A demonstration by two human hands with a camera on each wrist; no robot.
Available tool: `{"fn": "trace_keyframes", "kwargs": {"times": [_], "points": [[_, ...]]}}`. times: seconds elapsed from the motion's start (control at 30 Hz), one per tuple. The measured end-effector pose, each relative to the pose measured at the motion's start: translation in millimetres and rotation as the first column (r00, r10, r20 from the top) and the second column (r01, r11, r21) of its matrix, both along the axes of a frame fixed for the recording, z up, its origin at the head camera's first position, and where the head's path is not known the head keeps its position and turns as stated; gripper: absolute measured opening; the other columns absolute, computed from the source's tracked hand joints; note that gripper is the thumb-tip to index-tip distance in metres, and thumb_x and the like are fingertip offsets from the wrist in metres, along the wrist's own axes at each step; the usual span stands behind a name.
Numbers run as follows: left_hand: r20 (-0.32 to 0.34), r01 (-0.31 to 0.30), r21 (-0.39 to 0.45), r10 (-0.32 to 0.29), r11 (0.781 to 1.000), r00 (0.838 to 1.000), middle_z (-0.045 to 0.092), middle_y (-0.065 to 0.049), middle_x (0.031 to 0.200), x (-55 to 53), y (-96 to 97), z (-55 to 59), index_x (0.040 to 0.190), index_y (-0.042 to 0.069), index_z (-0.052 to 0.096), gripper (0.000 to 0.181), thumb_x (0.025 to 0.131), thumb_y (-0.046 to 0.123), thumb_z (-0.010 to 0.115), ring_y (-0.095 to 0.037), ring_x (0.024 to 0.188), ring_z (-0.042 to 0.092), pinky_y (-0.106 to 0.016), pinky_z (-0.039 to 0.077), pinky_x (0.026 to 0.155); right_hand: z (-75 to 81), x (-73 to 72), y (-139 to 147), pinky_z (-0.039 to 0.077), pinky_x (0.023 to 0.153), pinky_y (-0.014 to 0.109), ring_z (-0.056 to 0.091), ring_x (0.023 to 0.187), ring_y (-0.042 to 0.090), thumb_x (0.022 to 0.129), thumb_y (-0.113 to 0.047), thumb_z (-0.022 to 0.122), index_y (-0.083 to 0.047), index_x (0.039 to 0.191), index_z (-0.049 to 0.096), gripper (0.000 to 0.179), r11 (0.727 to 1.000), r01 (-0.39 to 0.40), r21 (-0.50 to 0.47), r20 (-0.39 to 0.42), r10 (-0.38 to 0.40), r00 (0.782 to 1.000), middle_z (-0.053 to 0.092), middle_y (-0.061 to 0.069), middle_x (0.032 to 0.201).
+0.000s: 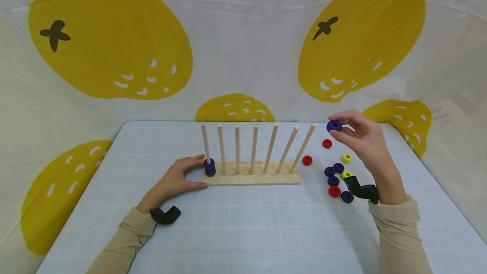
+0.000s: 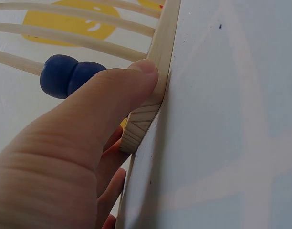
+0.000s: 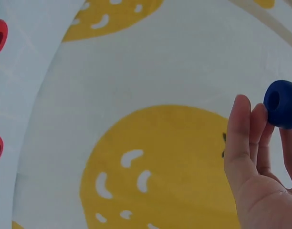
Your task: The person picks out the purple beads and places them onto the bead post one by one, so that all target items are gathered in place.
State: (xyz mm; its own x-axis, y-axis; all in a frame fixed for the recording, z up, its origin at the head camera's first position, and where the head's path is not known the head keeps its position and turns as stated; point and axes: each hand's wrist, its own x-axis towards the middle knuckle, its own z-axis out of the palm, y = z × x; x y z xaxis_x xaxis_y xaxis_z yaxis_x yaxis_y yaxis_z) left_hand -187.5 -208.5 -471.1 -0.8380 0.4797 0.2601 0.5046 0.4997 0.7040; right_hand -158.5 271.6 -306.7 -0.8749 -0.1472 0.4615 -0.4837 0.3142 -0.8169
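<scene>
A wooden peg rack [image 1: 251, 177] with several upright pegs stands on the table. Stacked blue beads [image 1: 209, 167] sit at the bottom of its leftmost peg; two show in the left wrist view. My left hand [image 1: 176, 177] grips the left end of the rack's base, thumb [image 2: 131, 86] on the front edge and fingers behind. Raised beyond the rack's right end, my right hand [image 1: 361, 138] pinches a blue bead [image 1: 334, 126] between thumb and fingers. The bead's hole shows in the right wrist view [image 3: 283, 104], off the table.
Loose beads lie right of the rack, below my right hand: red beads [image 1: 307, 160], yellow beads [image 1: 346, 158] and several blue beads [image 1: 333, 180]. A white cloth [image 1: 243, 45] with yellow fruit prints hangs behind the pale blue table [image 1: 243, 231].
</scene>
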Motion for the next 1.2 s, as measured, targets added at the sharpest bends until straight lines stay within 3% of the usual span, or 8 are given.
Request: {"fn": "trace_keyframes", "kwargs": {"times": [0.4,0.97,1.2], "points": [[-0.001,0.005,0.001,-0.005,1.000,1.000,0.052,-0.012,0.145,-0.2,0.5,0.0,0.133,0.009,0.064,0.072,0.070,0.028,0.092,-0.038,0.136,0.044,-0.062,0.031,0.109,27.9,-3.9,-26.0,0.053,0.087,0.020,0.056,0.098,0.027,0.086,0.015,0.067,0.013,0.115,0.063,0.030,0.979,-0.090,-0.183,-0.044,0.084,0.996,0.060,0.016,0.108],[-0.020,0.024,0.020,-0.023,1.000,1.000,0.053,-0.014,0.143,-1.0,0.6,-1.4,0.132,0.009,0.064,0.070,0.070,0.028,0.092,-0.038,0.134,0.046,-0.062,0.031,0.109,59.9,-13.7,-81.4,0.052,0.092,0.024,0.058,0.100,0.029,0.084,0.015,0.069,0.011,0.113,0.065,0.029,0.970,-0.158,-0.187,-0.091,0.143,0.986,0.057,0.019,0.109],[-0.026,0.035,0.041,-0.033,0.999,0.999,0.055,-0.013,0.142,-2.2,-0.6,-2.1,0.131,0.009,0.065,0.070,0.069,0.026,0.092,-0.037,0.134,0.047,-0.061,0.033,0.109,72.2,-17.0,-110.4,0.054,0.090,0.027,0.058,0.097,0.029,0.083,0.015,0.069,0.014,0.110,0.065,0.027,0.939,-0.268,-0.218,-0.134,0.243,0.961,0.057,0.019,0.106]]}}
